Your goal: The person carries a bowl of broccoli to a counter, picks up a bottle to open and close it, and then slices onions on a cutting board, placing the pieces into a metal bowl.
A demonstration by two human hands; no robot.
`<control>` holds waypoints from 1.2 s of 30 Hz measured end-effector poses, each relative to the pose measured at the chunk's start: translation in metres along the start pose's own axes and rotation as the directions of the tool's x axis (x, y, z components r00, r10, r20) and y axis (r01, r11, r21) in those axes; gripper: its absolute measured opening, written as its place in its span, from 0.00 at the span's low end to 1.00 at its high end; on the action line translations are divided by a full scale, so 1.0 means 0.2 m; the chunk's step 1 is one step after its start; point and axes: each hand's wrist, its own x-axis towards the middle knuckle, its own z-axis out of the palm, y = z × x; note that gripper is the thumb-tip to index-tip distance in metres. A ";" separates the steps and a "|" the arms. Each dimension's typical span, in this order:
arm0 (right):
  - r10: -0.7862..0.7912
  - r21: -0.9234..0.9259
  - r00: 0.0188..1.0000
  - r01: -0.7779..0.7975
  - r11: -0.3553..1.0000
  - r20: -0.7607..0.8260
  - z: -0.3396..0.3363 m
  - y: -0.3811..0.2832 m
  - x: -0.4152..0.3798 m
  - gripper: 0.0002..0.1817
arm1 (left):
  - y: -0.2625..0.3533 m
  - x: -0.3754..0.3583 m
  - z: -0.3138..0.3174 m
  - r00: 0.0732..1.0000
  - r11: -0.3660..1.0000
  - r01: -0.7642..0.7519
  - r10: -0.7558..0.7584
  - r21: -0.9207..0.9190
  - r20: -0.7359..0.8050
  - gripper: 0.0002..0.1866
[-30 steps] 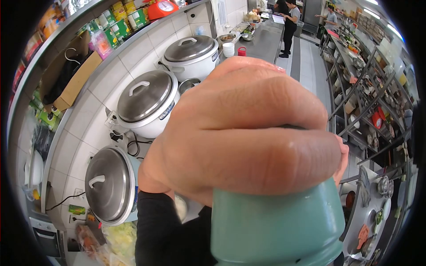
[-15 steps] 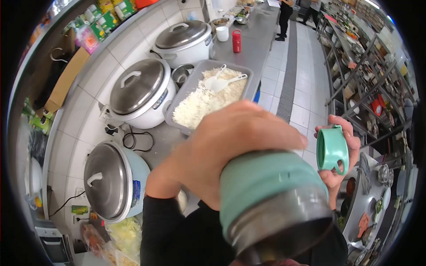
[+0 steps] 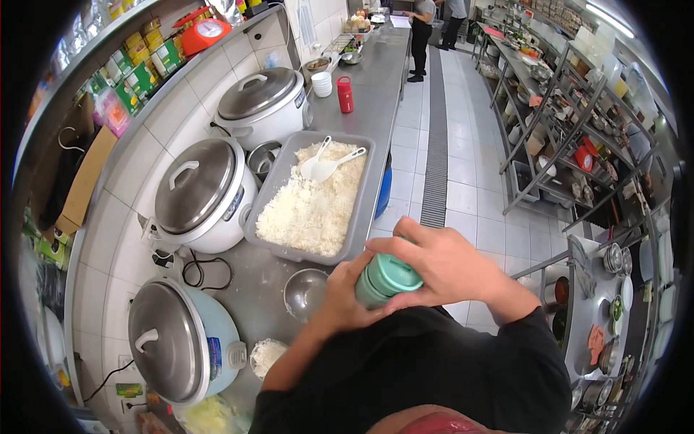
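A mint-green bottle [image 3: 369, 293] is upright in front of my chest, with its green lid [image 3: 394, 273] on top. My left hand [image 3: 343, 293] is wrapped round the bottle's body from the left. From the right, my right hand [image 3: 448, 264] grips the lid, fingers curled over and around it. Just left of my left hand is a steel bowl [image 3: 305, 295] on the counter. Beyond both hands stands a grey tub [image 3: 249, 228] of cooked rice [image 3: 311, 217] with two white rice paddles [image 3: 332, 165] lying on the rice.
Several large rice cookers [image 3: 199, 184] with steel lids line the wall. A red bottle [image 3: 345, 95] and stacked white bowls [image 3: 322, 84] stand farther along the steel counter [image 3: 383, 72]. A bowl of rice [image 3: 267, 358] sits by my left forearm. Two people [image 3: 421, 36] stand at the back; shelving [image 3: 557, 108] runs along the right.
The bottle has come down from near my face to chest height. My right hand has brought the separate lid onto the bottle's top. My view has shifted, showing more counter.
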 end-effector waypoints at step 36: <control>-0.474 0.158 0.880 0.467 0.870 0.009 0.18 0.33 0.31 0.45 | -0.10 -0.13 -0.01 0.946 0.938 0.304 -0.318 -0.170 -0.066 0.59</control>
